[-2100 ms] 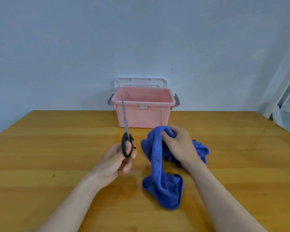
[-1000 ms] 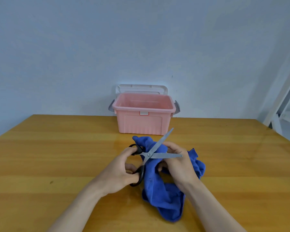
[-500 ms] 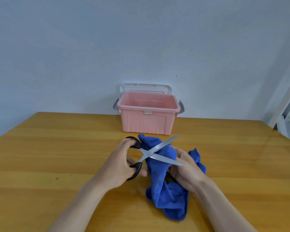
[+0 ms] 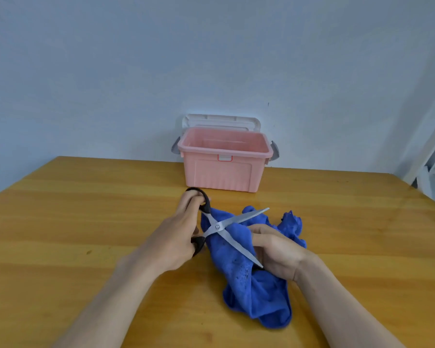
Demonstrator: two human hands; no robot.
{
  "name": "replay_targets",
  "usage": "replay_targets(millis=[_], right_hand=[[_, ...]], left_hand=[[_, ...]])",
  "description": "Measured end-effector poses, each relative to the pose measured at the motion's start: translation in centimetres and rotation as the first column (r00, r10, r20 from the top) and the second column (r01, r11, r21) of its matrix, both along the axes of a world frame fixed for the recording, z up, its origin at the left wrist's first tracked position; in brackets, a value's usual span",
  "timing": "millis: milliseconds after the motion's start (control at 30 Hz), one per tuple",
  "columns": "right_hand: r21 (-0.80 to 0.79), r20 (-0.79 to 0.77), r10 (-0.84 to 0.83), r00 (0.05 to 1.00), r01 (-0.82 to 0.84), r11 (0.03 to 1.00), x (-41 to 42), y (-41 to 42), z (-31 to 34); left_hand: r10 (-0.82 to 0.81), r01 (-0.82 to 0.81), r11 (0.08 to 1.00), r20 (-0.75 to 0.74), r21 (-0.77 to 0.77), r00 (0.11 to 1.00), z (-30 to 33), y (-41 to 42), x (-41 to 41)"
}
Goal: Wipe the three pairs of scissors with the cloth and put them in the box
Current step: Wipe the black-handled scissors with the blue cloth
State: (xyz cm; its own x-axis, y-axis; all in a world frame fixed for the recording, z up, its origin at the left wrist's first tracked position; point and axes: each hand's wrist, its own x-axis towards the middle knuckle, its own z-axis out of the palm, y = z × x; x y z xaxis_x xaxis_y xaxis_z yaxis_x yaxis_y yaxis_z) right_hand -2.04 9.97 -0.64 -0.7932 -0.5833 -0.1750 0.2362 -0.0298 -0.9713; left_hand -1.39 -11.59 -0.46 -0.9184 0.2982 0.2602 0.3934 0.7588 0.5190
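Observation:
A pair of scissors point(image 4: 227, 228) with black handles and steel blades is spread wide over a crumpled blue cloth point(image 4: 249, 280). My left hand point(image 4: 178, 237) grips both handle loops at the cloth's left side. My right hand point(image 4: 276, 252) holds the cloth bunched under the lower blade, whose tip lies against my palm. The upper blade points up and right, free of the cloth. The open pink box point(image 4: 224, 164) stands at the back of the table; what lies in it is hidden. No other scissors are in view.
The box's white lid point(image 4: 220, 121) leans behind it against the wall. Grey latches stick out at both box ends. The wooden table point(image 4: 60, 222) stretches wide to both sides. A white frame point(image 4: 432, 146) stands off the table's right edge.
The scissors went from shut and upright in my left hand to laid over the cloth with blades spread wide. My right hand slid the cloth down along the lower blade.

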Motion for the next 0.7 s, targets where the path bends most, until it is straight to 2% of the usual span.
replay_targets(millis=[100, 233, 367, 467, 533, 600, 667, 700], right_hand=[[0.035, -0.025, -0.032, 0.999, 0.033, 0.999, 0.1, -0.9, -0.4], [0.056, -0.153, -0.107, 0.982, 0.117, 0.992, 0.2, -1.7, -0.8], [0.154, -0.32, -0.178, 0.93, 0.237, 0.959, 0.3, -1.9, -0.6], [0.21, -0.451, -0.187, 0.872, 0.308, 0.928, 0.3, -2.0, -0.7], [0.199, -0.495, -0.218, 0.841, 0.354, 0.914, 0.0, -1.9, -0.9], [0.164, -0.463, -0.277, 0.842, 0.388, 0.907, -0.5, -1.5, -0.9], [0.155, -0.39, -0.303, 0.87, 0.386, 0.909, -0.8, -1.0, -1.0], [0.17, -0.367, -0.289, 0.884, 0.369, 0.914, -0.8, -0.8, -1.0]], left_hand=[[0.005, -0.006, 1.0, -0.059, -0.005, 0.998, 0.3, -0.1, -0.1], [0.043, -0.043, 0.999, -0.079, 0.01, 0.996, 0.4, -0.3, -0.2], [0.057, -0.067, 0.992, -0.095, -0.107, 0.994, 0.5, -0.8, -0.3], [0.02, -0.025, 0.985, -0.034, -0.172, 0.999, 0.7, -1.3, -0.2], [-0.031, 0.027, 0.992, -0.029, -0.125, 0.999, 1.1, -1.9, -0.1], [-0.068, 0.072, 0.997, -0.108, 0.03, 0.992, 1.6, -2.2, 0.1], [0.017, 0.017, 0.984, -0.192, 0.177, 0.981, 1.7, -2.0, 0.3], [0.064, -0.025, 0.978, -0.183, 0.207, 0.981, 1.5, -1.6, 0.3]])
